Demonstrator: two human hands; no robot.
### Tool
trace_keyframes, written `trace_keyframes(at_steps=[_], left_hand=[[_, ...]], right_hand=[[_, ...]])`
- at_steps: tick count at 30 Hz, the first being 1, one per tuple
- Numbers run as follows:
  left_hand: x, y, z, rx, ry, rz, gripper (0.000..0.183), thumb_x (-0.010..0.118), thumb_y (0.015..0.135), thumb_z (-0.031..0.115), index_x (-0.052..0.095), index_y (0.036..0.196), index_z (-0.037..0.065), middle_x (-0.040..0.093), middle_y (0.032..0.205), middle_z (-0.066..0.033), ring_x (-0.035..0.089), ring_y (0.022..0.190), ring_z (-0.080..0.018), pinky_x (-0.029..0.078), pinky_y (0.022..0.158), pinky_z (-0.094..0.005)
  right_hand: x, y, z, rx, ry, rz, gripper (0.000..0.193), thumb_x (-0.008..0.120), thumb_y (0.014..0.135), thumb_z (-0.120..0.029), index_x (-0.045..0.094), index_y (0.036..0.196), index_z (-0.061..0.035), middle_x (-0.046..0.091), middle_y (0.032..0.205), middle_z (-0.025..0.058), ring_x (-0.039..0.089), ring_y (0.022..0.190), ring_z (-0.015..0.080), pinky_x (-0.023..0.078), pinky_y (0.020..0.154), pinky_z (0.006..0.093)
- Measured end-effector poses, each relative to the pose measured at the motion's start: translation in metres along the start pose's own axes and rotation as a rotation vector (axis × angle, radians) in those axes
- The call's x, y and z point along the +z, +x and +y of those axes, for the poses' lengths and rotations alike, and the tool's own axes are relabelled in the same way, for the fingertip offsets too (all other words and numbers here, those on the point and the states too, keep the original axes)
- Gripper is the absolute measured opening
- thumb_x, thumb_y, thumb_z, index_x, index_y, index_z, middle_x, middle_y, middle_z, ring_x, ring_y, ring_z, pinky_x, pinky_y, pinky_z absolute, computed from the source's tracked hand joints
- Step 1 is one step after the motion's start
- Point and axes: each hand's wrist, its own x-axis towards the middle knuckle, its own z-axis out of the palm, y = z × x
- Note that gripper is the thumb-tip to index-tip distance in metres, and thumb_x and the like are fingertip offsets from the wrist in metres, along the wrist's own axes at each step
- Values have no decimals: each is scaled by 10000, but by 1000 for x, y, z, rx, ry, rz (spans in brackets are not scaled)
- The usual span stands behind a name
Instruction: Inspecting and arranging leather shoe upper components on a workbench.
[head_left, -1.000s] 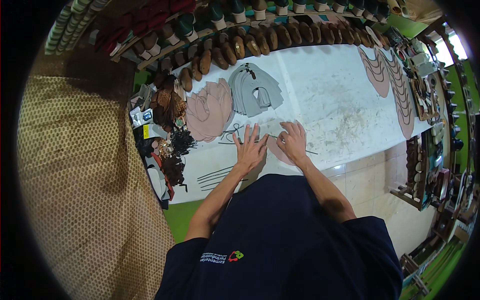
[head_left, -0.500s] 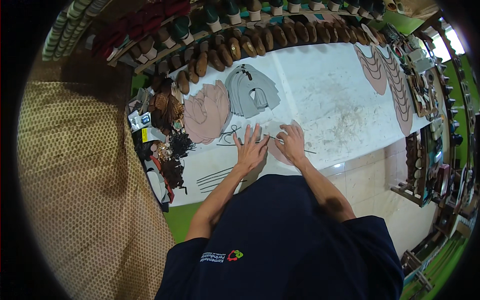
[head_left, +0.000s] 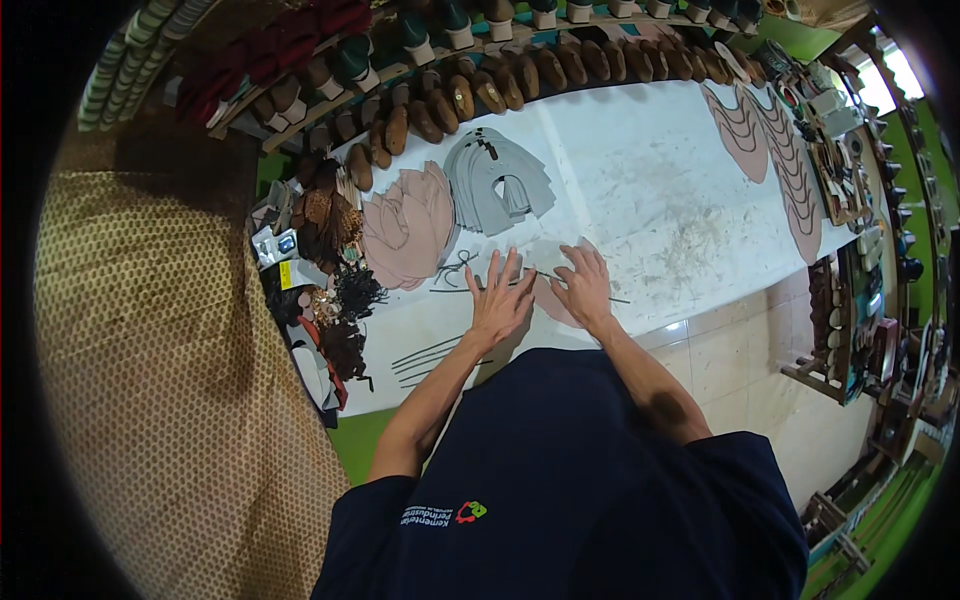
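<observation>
My left hand lies palm down on the white-covered worktable, fingers spread. Its index finger and thumb rest at the left edge of a pink sole-shaped piece. Over the same piece, my right hand has bent fingers, with thumb and forefinger closed at a thin dark strip. A length of strip shows beyond the right hand, on the table. My palms and fingers partly hide both piece and strip. Left of my left hand lie a tangled dark cord and several loose dark strips.
Stacked pink pieces and fanned grey pieces lie beyond my left hand. Brown shoe lasts line the far edge. Overlapping pink soles lie at the right. Dark scraps crowd the left end; patterned cloth hangs beside it.
The view has shifted slightly. My right hand's fingers have moved a little over the strip; my left hand stays nearly in place.
</observation>
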Motion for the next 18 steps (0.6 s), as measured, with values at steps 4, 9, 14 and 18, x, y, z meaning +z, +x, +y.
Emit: trace_keyframes(at_steps=[4, 9, 14, 18], left_hand=[[1, -2, 2, 8, -3, 34, 541, 536, 1047, 464, 484, 1578, 373, 72, 1788, -92, 18, 1635, -362, -38, 1139, -820], [-3, -2, 5, 8, -36, 22, 538, 555, 1034, 418, 493, 1565, 352, 100, 1782, -87, 30, 1634, -360, -1, 1146, -830], [-3, -1, 4, -1, -42, 0, 523, 552, 1036, 416, 506, 1553, 349, 86, 1784, -82, 17, 1635, -356, -7, 1144, -834], [-4, 1, 5, -4, -43, 4, 504, 548, 1037, 414, 528, 1535, 341, 90, 1784, -87, 21, 1635, -357, -10, 1146, -833]], right_hand=[[4, -3, 3, -20, -38, -18, 134, 755, 867, -206, 804, 876, -82, 657, 1341, 59, 549, 1319, 285, 349, 1188, 504], [7, 2, 5, -47, -66, 5, 109, 757, 855, -182, 785, 826, -80, 668, 1305, 60, 555, 1304, 293, 356, 1184, 494], [2, 3, -3, 13, 9, -17, 124, 765, 802, -197, 775, 776, -77, 673, 1273, 63, 560, 1286, 294, 337, 1191, 536], [3, -1, -7, 57, 27, -37, 142, 783, 781, -227, 792, 758, -87, 678, 1278, 54, 546, 1298, 277, 295, 1196, 573]])
